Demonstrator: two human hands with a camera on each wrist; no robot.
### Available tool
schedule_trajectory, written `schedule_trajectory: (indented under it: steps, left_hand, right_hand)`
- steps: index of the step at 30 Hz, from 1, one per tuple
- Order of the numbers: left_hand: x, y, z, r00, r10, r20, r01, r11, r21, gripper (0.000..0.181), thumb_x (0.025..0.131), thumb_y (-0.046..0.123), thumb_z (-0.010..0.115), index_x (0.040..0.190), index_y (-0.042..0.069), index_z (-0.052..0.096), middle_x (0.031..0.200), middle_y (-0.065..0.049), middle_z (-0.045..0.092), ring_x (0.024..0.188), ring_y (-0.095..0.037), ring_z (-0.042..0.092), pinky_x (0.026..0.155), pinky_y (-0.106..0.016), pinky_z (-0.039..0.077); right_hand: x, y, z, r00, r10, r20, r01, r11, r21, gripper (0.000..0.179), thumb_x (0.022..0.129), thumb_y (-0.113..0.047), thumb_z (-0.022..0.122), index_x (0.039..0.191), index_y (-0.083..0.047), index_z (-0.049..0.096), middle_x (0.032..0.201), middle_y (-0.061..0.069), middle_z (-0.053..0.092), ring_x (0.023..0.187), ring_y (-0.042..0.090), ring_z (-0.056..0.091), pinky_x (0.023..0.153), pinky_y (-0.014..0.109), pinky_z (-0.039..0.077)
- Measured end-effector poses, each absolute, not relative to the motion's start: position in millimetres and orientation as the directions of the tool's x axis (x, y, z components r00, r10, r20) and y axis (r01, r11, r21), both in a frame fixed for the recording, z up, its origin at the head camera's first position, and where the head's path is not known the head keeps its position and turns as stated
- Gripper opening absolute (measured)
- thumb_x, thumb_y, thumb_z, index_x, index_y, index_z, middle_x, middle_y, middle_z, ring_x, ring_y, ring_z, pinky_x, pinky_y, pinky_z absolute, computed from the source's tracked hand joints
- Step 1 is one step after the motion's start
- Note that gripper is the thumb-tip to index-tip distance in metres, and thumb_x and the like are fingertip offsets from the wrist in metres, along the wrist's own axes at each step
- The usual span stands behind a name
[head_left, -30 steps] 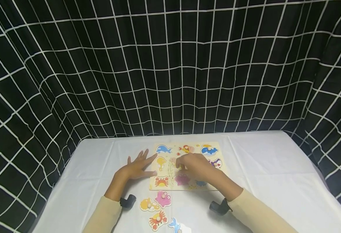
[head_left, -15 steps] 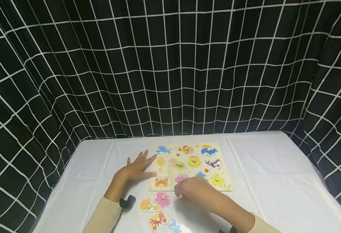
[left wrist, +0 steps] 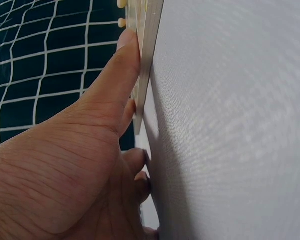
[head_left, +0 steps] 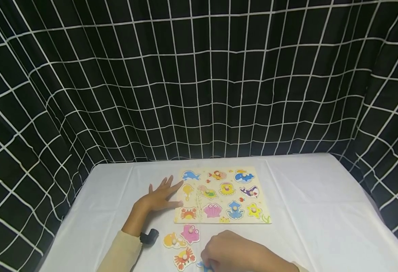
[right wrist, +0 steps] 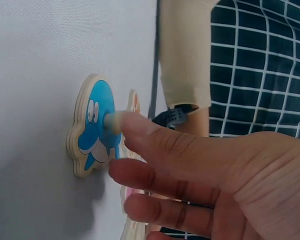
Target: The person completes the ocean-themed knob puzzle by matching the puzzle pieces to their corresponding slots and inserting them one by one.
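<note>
A wooden peg puzzle board (head_left: 226, 199) with sea animals lies on the white table. My left hand (head_left: 159, 197) is spread flat at its left edge, thumb and forefinger resting on the board; in the left wrist view the thumb (left wrist: 121, 70) touches the board's side (left wrist: 149, 50). My right hand (head_left: 231, 251) is at the near side of the table, pinching the knob of a blue dolphin piece (right wrist: 97, 112). That piece stands mostly hidden under the hand in the head view. Beside it lie a crab piece (head_left: 184, 258), a seahorse piece (head_left: 171, 240) and a pink clam piece (head_left: 190, 234).
Several knobbed pieces sit in the board, among them an octopus (head_left: 226, 189), a squid (head_left: 235, 210) and a starfish (head_left: 254, 210). White cloth (head_left: 311, 211) covers the table. A black curtain with white grid lines (head_left: 212, 94) hangs behind and at both sides.
My right hand has moved from over the board toward the near edge of the table and now holds the dolphin piece's knob. My left hand has stayed in place.
</note>
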State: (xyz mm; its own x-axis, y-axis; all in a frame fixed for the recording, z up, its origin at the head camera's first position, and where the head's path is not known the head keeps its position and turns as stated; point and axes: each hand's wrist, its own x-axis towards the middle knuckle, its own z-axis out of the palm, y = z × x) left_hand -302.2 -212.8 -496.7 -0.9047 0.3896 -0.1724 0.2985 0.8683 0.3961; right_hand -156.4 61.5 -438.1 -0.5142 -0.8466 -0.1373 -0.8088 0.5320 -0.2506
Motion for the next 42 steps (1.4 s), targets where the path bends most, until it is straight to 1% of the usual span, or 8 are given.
schedule_trajectory:
  steps: [7, 11, 17, 21, 27, 35, 38, 42]
  left_hand:
    - [-302.8, -211.1, -500.1, -0.910, 0.380, -0.168, 0.292, 0.873, 0.392, 0.085, 0.090, 0.066, 0.063, 0.161, 0.031, 0.031, 0.170, -0.014, 0.010, 0.156, -0.036, 0.003, 0.115, -0.074, -0.001]
    - [-303.0, -210.8, -501.3, -0.912, 0.376, -0.163, 0.290, 0.872, 0.394, 0.085, 0.089, 0.066, 0.063, 0.160, 0.031, 0.031, 0.170, -0.014, 0.011, 0.156, -0.036, 0.003, 0.115, -0.074, 0.000]
    - [-299.4, -209.3, -499.9, -0.912, 0.375, -0.167, 0.287, 0.873, 0.394, 0.085, 0.090, 0.064, 0.064, 0.160, 0.030, 0.032, 0.169, -0.014, 0.012, 0.156, -0.037, 0.004, 0.114, -0.075, 0.000]
    - [-298.7, -209.6, -499.3, -0.909, 0.381, -0.167, 0.294, 0.872, 0.391, 0.084, 0.090, 0.063, 0.064, 0.161, 0.028, 0.032, 0.169, -0.016, 0.012, 0.156, -0.038, 0.005, 0.114, -0.075, 0.000]
    - [-301.1, -209.7, -498.9, -0.910, 0.379, -0.168, 0.290, 0.872, 0.395, 0.085, 0.090, 0.064, 0.064, 0.161, 0.031, 0.031, 0.170, -0.013, 0.010, 0.156, -0.036, 0.002, 0.114, -0.074, -0.002]
    - [-301.6, -210.8, -499.6, -0.915, 0.369, -0.164, 0.281, 0.873, 0.399, 0.087, 0.088, 0.067, 0.064, 0.160, 0.030, 0.032, 0.169, -0.013, 0.011, 0.156, -0.036, 0.003, 0.114, -0.075, -0.002]
    - [-301.3, -210.4, -498.5, -0.914, 0.370, -0.165, 0.281, 0.872, 0.401, 0.087, 0.088, 0.067, 0.064, 0.160, 0.031, 0.032, 0.170, -0.013, 0.011, 0.156, -0.036, 0.003, 0.115, -0.074, -0.002]
    - [-301.2, -210.0, -498.6, -0.912, 0.374, -0.167, 0.283, 0.870, 0.403, 0.086, 0.089, 0.065, 0.064, 0.160, 0.030, 0.032, 0.170, -0.013, 0.010, 0.156, -0.036, 0.002, 0.115, -0.074, -0.002]
  right_hand:
    - [-156.9, 63.6, -448.2, -0.468, -0.879, -0.093, -0.837, 0.474, -0.272, 0.023, 0.081, -0.008, 0.076, 0.083, -0.031, 0.076, 0.070, -0.026, 0.062, 0.063, -0.006, 0.049, 0.065, 0.012, 0.043]
    - [-158.8, 62.7, -453.4, -0.413, -0.909, -0.050, -0.872, 0.411, -0.266, 0.022, 0.082, -0.011, 0.076, 0.086, -0.032, 0.077, 0.074, -0.028, 0.064, 0.065, -0.011, 0.048, 0.065, 0.008, 0.042]
    - [-158.3, 61.2, -456.9, -0.392, -0.917, -0.068, -0.872, 0.394, -0.291, 0.018, 0.085, -0.014, 0.075, 0.085, -0.032, 0.075, 0.068, -0.029, 0.056, 0.061, -0.010, 0.045, 0.062, 0.007, 0.039]
    - [-158.5, 62.9, -455.8, -0.409, -0.909, -0.078, -0.864, 0.414, -0.288, 0.015, 0.087, -0.016, 0.075, 0.085, -0.031, 0.073, 0.068, -0.029, 0.054, 0.063, -0.009, 0.046, 0.063, 0.009, 0.040]
    - [-162.1, 66.6, -450.8, -0.457, -0.886, -0.080, -0.859, 0.463, -0.218, 0.014, 0.086, -0.025, 0.078, 0.080, -0.032, 0.067, 0.070, -0.027, 0.052, 0.064, -0.006, 0.047, 0.065, 0.014, 0.041]
    - [-173.2, 70.4, -453.3, -0.537, -0.838, -0.096, -0.801, 0.542, -0.254, 0.018, 0.087, -0.031, 0.076, 0.075, -0.030, 0.063, 0.067, -0.023, 0.052, 0.062, -0.003, 0.048, 0.066, 0.018, 0.045]
    - [-176.7, 72.8, -455.1, -0.544, -0.834, -0.095, -0.791, 0.547, -0.272, 0.021, 0.086, -0.031, 0.077, 0.074, -0.030, 0.060, 0.066, -0.023, 0.050, 0.061, -0.002, 0.046, 0.065, 0.019, 0.043]
    - [-180.8, 75.8, -457.4, -0.514, -0.853, -0.090, -0.795, 0.513, -0.324, 0.014, 0.084, -0.025, 0.080, 0.081, -0.032, 0.068, 0.071, -0.026, 0.054, 0.066, -0.005, 0.048, 0.067, 0.016, 0.043]
